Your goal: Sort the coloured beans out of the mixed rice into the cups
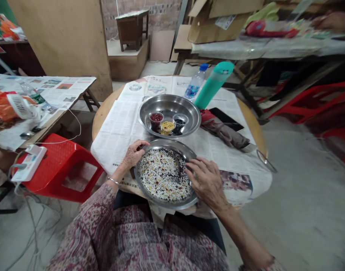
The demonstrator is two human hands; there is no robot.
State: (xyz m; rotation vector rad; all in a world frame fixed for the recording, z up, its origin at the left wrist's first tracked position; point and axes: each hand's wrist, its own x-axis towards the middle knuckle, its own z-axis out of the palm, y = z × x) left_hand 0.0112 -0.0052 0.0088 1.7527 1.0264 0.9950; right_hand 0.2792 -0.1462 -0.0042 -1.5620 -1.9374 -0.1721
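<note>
In front of me sits a round metal basin (pixel 193 152) with white grains (pixel 161 169) spread inside, mixed with yellow, dark red and black beans. My left hand (pixel 133 154) is closed on its upper left rim, thumb and fingertips at the edge. Over the right rim, my right hand (pixel 208 180) has its fingers apart and bent, the tips at the grains; I see nothing held in it. A second metal basin (pixel 144 109) behind holds three small clear cups: dark red beans (pixel 156 117), yellow beans (pixel 167 126) and black beans (pixel 180 121).
Newspaper (pixel 118 124) covers the round table. Beyond the basins are a water bottle (pixel 197 81), a green bottle (pixel 214 84), a folded umbrella (pixel 226 133) and a dark tablet (pixel 225 118). At left stands a red stool (pixel 56 169) with a power strip (pixel 29 163).
</note>
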